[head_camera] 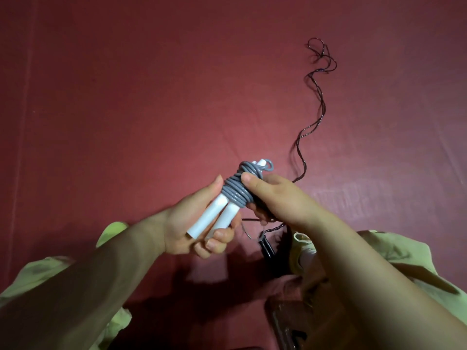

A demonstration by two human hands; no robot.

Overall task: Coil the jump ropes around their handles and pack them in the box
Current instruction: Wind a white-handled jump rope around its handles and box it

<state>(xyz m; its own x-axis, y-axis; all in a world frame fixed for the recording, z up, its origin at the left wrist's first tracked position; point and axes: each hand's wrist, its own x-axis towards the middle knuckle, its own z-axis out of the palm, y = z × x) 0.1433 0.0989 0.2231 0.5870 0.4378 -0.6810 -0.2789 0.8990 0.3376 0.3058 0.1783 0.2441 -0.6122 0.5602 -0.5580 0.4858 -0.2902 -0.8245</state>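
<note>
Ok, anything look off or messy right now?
Only the dark rope: it trails loose and kinked across the red cloth, not yet coiled. The grey rope is wound snugly round its white handles.

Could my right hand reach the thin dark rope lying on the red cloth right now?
Probably not yet: the right hand is busy gripping the grey rope coil on the white handles. The thin dark rope lies uncovered.
</note>
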